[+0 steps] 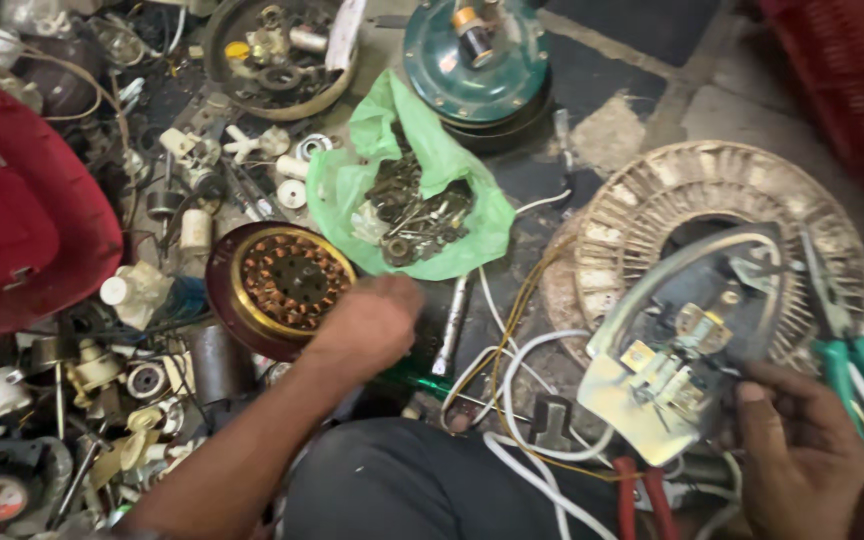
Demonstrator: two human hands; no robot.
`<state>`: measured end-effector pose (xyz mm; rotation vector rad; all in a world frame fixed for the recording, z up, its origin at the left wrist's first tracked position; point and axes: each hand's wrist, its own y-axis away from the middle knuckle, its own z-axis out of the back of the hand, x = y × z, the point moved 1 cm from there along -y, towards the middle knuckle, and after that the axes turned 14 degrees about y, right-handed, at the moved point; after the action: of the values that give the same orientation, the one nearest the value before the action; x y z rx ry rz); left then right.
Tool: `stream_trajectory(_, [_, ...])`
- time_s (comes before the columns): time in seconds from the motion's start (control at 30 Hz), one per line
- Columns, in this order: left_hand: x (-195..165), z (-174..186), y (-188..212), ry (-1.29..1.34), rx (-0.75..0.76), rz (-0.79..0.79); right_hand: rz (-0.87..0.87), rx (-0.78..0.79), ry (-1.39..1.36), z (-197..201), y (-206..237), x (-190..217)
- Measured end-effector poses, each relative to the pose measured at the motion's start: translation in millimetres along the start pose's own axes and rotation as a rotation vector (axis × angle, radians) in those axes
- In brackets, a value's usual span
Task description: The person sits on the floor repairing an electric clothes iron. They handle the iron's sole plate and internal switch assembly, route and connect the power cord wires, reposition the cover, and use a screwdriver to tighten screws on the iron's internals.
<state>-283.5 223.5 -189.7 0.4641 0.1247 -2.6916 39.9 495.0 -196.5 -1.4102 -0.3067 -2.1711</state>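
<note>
Left hand (372, 320) curled loosely beside copper-wound motor stator (287, 280), grip unclear; right hand (797, 450) clamped on opened iron base (677, 355), floor cluttered.

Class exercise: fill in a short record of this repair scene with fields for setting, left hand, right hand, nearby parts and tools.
Setting: cluttered floor strewn with small parts
Left hand: left hand reaches beside the copper-wound motor stator, just below the green plastic bag of screws; whether it grips anything is unclear
Right hand: right hand holds the opened clothes-iron base
Nearby parts: round slotted fan core, teal motor housing, white wires
Tools: green-handled pliers, red-handled pliers
</note>
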Motion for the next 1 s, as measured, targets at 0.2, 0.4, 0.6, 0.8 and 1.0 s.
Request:
stream_trajectory(0.2, [-117,87,50,0.502,-0.524,0.063,-0.096,0.03,-0.067,35,62,51])
stream_trajectory(0.4, [-262,42,73,0.627,-0.514,-0.287,-0.286,0.448,-0.236,38,125,50])
stream_trajectory(0.6, [-284,37,60,0.388,-0.45,-0.474,-0.702,0.511,-0.552,68,125,20])
stream_trajectory(0.8, [-261,46,-11,0.6,-0.489,-0.206,-0.495,0.186,-0.424,74,67,28])
stream_trajectory(1.0, [-231,33,-70,0.877,-0.468,-0.064,-0.469,0.191,-0.371,58,10,50])
